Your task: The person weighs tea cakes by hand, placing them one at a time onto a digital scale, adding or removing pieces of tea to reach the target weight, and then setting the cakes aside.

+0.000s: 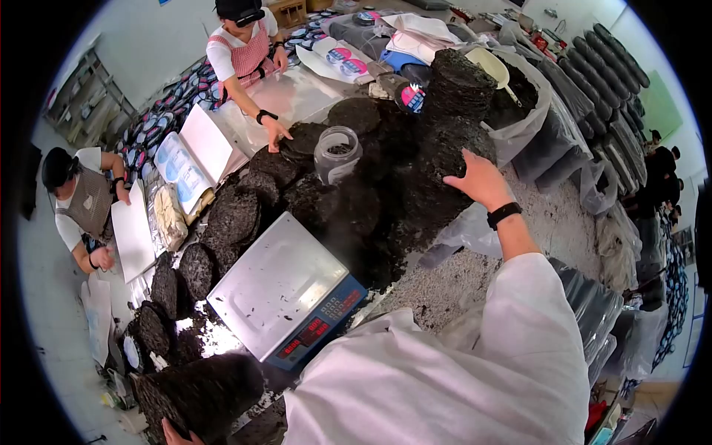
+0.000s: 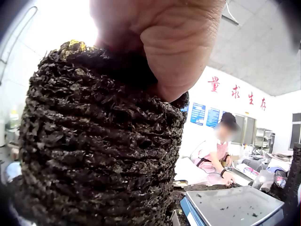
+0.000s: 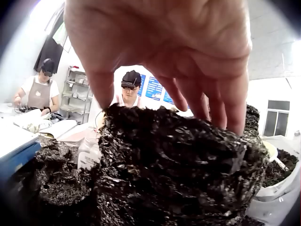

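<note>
At the lower left of the head view, my left hand (image 1: 178, 434) is at the end of a thick stack of dried seaweed discs (image 1: 200, 393). In the left wrist view its thumb hooks over the top of that stack (image 2: 103, 141), with the other fingers hidden. My right hand (image 1: 482, 180) spreads over another dark seaweed stack (image 1: 430, 170) at the right. The right wrist view has its thumb and fingertips spread along the top edge of this stack (image 3: 174, 165). Between the hands sits a blue scale (image 1: 285, 289) with a metal pan and lit red digits.
Loose seaweed discs (image 1: 233, 215) lie along the table's left side. A clear plastic jar (image 1: 339, 152) stands mid-table. Beyond the right stack, a cream scoop (image 1: 489, 68) lies on a bag of loose seaweed (image 1: 523, 96). Two people (image 1: 241, 52) work across the table beside printed bags (image 1: 178, 167).
</note>
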